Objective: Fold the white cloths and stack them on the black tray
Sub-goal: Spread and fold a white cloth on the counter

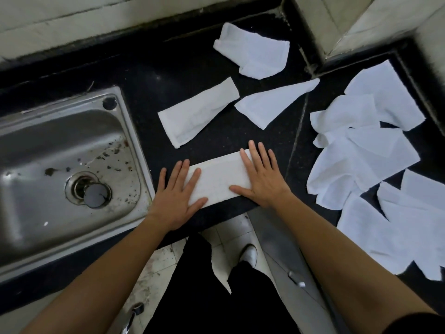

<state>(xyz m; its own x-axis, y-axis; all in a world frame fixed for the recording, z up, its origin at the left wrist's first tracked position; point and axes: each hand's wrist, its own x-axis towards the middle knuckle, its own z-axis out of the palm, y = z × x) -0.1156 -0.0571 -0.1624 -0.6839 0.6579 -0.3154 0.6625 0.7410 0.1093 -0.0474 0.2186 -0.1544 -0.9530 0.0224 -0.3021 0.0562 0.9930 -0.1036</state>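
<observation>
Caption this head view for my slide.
Left hand and right hand press a folded cloth on the black counter beside the sink.

Person seen from their own head camera. The left hand [177, 198] and right hand [261, 179] are bare, as are both long forearms [108, 273]. A black sleeve [423, 325] edge shows at the right upper arm. Loose black trousers [204, 297] cover the legs; one white shoe [249, 255] shows beneath.

Left hand [179, 196] and right hand [261, 175] press flat on a folded white cloth [218, 180] at the counter's [149, 75] front edge.
</observation>
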